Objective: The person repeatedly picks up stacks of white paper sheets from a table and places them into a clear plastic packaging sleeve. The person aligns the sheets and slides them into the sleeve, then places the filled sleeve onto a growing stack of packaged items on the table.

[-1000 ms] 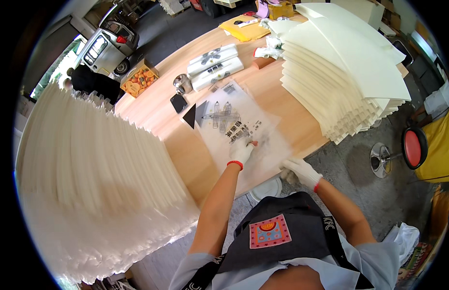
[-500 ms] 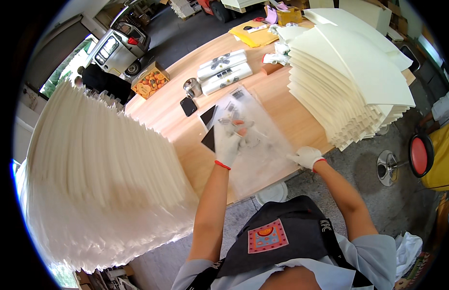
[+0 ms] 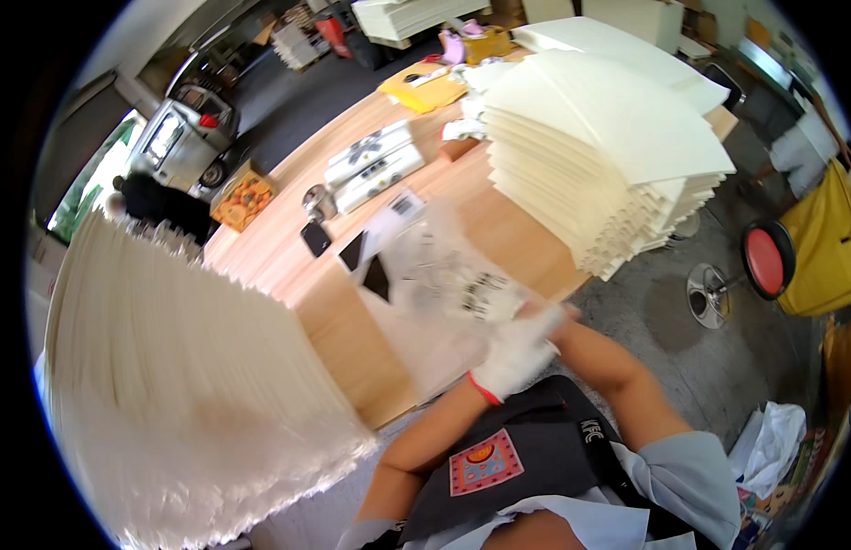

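My left hand, in a white glove with a red cuff, has come across to my right hand at the table's near edge. Its fingers are smeared by motion. Most of my right hand is hidden behind it, and its grip does not show. A clear plastic bag with dark print runs creased up to both hands, its near-right part raised. Beneath it, more clear plastic lies flat on the wooden table. Dark flat pieces with pale edges stick out at the plastic's left side.
A tall stack of translucent white sheets rises at left, and a fanned pile of cream sheets at right. Beyond the plastic are a phone, a metal cup, white rolls and an orange-patterned box. A red-seated stool stands at right.
My left hand has moved right and nearer, from atop the plastic to my right hand. The printed bag has shifted nearer, lifted and creased. The whole view has turned somewhat.
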{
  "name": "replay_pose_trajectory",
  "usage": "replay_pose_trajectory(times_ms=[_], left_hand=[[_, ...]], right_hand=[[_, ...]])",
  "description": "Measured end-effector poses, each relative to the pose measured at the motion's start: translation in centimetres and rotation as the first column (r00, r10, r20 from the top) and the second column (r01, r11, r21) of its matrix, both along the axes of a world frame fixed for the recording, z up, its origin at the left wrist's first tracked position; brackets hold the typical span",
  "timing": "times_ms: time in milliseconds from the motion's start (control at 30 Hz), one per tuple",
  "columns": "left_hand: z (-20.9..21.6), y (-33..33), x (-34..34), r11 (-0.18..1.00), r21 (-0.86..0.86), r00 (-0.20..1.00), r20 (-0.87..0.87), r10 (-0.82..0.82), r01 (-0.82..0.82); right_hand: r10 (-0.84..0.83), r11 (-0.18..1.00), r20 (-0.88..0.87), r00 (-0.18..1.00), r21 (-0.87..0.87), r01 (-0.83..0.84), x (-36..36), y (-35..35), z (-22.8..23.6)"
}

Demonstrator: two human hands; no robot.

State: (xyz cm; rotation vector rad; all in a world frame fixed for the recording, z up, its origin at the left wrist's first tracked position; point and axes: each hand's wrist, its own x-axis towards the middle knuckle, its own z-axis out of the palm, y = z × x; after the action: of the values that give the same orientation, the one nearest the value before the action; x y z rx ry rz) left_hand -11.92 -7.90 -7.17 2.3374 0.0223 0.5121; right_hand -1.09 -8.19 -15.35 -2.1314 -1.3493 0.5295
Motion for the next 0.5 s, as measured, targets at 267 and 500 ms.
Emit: replay_pose_trajectory(times_ms=[267, 500], left_hand=[[-0.7, 6.0, 1.3, 0.719, -0.639, 0.96, -0.126, 0.251, -0.272], [3.0, 5.6, 8.1, 0.732, -0.681, 0.997, -0.048, -0.068, 0.017]], right_hand=[[-0.446, 0.835, 0.698, 0.561, 0.55, -0.02, 7.9, -10.7, 17.6], [-0.331, 0.935, 0.889, 0.316, 0.355, -0.018, 15.7, -12.7, 18.4]])
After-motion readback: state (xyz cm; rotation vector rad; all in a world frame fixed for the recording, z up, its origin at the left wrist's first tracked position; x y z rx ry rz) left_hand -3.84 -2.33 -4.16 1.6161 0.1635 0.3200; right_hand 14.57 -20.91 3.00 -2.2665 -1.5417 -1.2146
